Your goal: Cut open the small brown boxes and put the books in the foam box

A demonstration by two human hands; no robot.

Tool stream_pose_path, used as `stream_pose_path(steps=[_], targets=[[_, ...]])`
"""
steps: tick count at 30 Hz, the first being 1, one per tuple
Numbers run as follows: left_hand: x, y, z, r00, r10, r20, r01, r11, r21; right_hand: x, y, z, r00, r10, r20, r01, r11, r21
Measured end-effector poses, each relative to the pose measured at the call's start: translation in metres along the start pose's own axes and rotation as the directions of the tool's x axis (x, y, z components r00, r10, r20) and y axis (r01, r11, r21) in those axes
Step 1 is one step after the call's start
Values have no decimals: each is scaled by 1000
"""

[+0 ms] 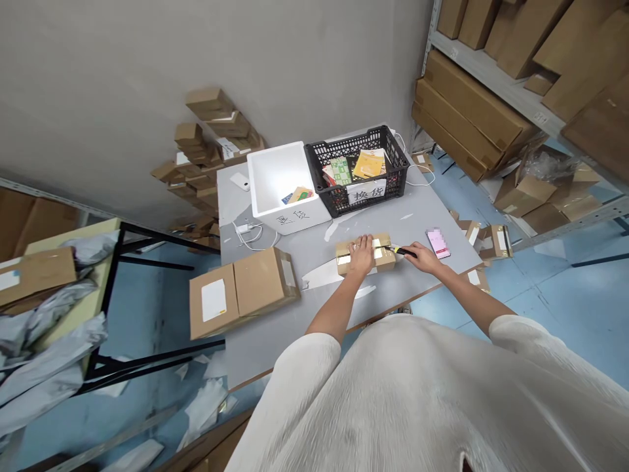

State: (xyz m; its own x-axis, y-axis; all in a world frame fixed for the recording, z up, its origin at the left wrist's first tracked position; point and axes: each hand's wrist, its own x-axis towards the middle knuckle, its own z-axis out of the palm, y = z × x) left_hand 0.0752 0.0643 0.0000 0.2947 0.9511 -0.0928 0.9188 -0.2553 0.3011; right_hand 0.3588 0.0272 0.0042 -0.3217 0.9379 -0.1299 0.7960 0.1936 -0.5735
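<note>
A small taped cardboard box (382, 265) lies on the grey table (265, 341) in front of me. My left hand (361, 254) rests on its top with the fingers spread. In my right hand (421, 256) is a yellow and black utility knife (403, 251), its tip at the tape on the box's right end. A phone with a pink screen (438, 243) lies just right of that hand.
Behind the small box stand a white foam bin (282, 177) and a black crate (331, 204) holding packets. Two larger cartons (263, 278) sit at the left. A white cable and charger lie near the bin. Shelves with boxes stand at the right.
</note>
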Motion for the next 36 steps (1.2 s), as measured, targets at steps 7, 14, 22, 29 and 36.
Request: stream_pose_path(steps=[7, 14, 22, 29, 36], targets=[[-4, 3, 2, 999, -16, -31, 16, 1000, 8, 6, 1, 13, 998, 36, -51, -35, 999, 8], [-8, 2, 3, 1000, -22, -15, 23, 1000, 22, 7, 40, -1, 971, 166, -174, -171, 985, -13], [-14, 10, 6, 996, -94, 13, 94, 995, -17, 10, 84, 18, 930, 363, -53, -367, 925, -102], [-43, 2, 5, 984, -180, 13, 180, 983, 22, 20, 107, 42, 883, 468, -44, -467, 865, -181], [-62, -7, -4, 971, -240, 24, 239, 970, 32, 29, 122, 56, 837, 543, -68, -544, 810, -221]])
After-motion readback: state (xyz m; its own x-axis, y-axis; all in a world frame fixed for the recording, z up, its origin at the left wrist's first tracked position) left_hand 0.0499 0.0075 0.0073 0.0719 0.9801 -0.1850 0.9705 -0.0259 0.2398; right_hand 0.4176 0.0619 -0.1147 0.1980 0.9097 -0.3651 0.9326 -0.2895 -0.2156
